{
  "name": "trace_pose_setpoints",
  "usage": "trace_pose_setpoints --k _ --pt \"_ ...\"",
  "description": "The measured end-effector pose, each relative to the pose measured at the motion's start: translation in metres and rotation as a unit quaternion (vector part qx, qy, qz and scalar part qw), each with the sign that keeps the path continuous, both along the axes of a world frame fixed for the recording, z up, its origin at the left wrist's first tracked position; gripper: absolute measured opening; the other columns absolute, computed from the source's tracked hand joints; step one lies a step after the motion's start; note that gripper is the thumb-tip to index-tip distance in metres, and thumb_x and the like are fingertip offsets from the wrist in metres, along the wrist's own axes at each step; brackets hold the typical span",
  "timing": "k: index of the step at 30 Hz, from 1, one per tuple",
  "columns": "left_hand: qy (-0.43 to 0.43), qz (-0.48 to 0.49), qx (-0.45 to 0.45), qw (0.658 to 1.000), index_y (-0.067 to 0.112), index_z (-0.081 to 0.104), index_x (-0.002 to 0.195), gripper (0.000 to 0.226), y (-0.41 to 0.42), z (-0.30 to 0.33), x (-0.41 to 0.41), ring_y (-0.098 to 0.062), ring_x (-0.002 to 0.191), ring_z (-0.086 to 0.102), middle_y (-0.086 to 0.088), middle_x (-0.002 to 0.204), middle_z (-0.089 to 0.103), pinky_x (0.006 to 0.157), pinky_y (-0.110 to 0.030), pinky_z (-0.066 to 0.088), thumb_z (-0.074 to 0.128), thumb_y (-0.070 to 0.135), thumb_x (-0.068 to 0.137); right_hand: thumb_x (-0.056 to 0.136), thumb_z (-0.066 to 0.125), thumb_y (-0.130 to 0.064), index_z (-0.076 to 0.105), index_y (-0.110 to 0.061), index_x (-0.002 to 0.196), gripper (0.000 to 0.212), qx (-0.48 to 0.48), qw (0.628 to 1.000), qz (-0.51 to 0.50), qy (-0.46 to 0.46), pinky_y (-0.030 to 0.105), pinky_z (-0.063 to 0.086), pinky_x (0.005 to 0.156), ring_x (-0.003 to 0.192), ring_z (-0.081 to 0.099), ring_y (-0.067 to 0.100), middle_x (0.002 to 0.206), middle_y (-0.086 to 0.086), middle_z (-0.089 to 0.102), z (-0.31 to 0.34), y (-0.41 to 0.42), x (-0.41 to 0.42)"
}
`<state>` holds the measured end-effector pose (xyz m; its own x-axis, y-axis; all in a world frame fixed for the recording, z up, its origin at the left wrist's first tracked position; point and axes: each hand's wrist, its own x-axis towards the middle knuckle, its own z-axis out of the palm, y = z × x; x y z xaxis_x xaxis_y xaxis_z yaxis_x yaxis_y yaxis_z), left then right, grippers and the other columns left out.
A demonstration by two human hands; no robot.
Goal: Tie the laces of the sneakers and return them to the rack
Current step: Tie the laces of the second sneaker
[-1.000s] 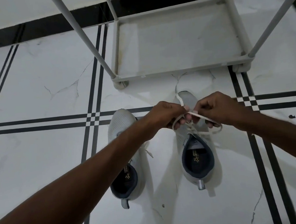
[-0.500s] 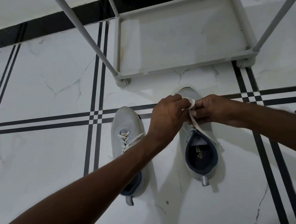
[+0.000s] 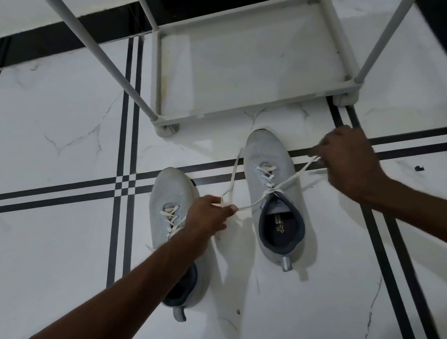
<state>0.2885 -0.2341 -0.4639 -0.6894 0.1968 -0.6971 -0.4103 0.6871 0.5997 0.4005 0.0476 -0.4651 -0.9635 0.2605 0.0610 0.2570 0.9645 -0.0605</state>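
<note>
Two pale grey sneakers with dark blue linings stand on the white tiled floor, toes toward the rack. The right sneaker (image 3: 273, 191) has its white laces (image 3: 287, 183) stretched out sideways from a knot at the top of the tongue. My left hand (image 3: 208, 215) pinches the left lace end between the two shoes. My right hand (image 3: 351, 164) holds the other lace end, out to the right of the shoe. The left sneaker (image 3: 171, 199) lies partly under my left forearm, its laces loose.
A pale grey shoe rack (image 3: 260, 107) with thin poles stands just beyond the sneakers, its bottom shelf bare. Black double lines cross the floor tiles. A black skirting strip runs along the wall at the top.
My hands were close together over the right sneaker's tongue; now they have pulled apart sideways, drawing both lace ends taut and tightening the knot.
</note>
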Motion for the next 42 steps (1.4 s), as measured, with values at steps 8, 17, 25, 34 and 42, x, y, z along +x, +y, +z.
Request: trace_pose_setpoints --k 8,17,25,34,42 --pt "0.223 -0.300 -0.044 0.927 0.020 0.077 0.092 0.015 0.049 0.020 0.007 -0.014 0.088 0.070 0.001 0.092 0.077 0.081 -0.027 0.052 0.075 0.026 0.079 0.082 0.067 -0.002 0.077 -0.015 0.102 0.025 -0.343 0.938 0.025 0.037 0.030 0.053 0.079 0.086 0.069 0.019 0.098 0.002 0.077 0.002 -0.070 0.004" --pt "0.161 -0.342 -0.003 0.926 0.018 0.074 0.089 0.016 0.049 0.020 -0.002 -0.007 0.068 0.066 0.015 0.064 0.064 0.070 -0.023 0.051 0.081 0.023 0.076 0.079 0.073 -0.009 0.077 -0.020 0.087 0.014 -0.365 0.931 -0.017 0.012 0.027 0.051 0.071 0.073 0.067 0.013 0.079 -0.005 0.072 0.003 -0.061 0.000" --pt "0.178 -0.364 0.015 0.914 0.017 0.069 0.088 0.029 0.050 0.019 0.002 -0.006 0.074 0.060 0.007 0.084 0.069 0.063 -0.015 0.043 0.086 0.028 0.068 0.080 0.072 -0.006 0.075 -0.017 0.080 0.012 -0.372 0.928 -0.025 0.000 0.008 0.044 0.058 0.061 0.065 0.001 0.068 -0.008 0.071 -0.001 -0.059 0.001" --pt "0.232 -0.421 0.003 0.877 0.014 0.075 0.086 0.007 0.045 0.028 -0.011 -0.014 0.070 0.067 0.010 0.068 0.068 0.065 -0.025 0.049 0.072 0.010 0.082 0.076 0.064 0.009 0.074 -0.011 0.079 0.023 -0.297 0.952 0.071 0.012 0.035 0.051 0.063 0.068 0.062 0.022 0.073 0.004 0.067 0.000 -0.049 0.004" --pt "0.288 -0.520 -0.046 0.803 0.014 0.063 0.084 0.021 0.009 0.002 0.004 -0.023 0.082 0.064 -0.001 0.089 0.069 0.068 -0.033 0.045 0.054 -0.002 0.076 0.063 0.057 0.017 0.056 -0.012 0.072 0.030 -0.224 0.964 0.144 -0.026 0.035 0.042 0.050 0.060 0.053 0.025 0.070 0.004 0.056 -0.020 -0.052 0.023"
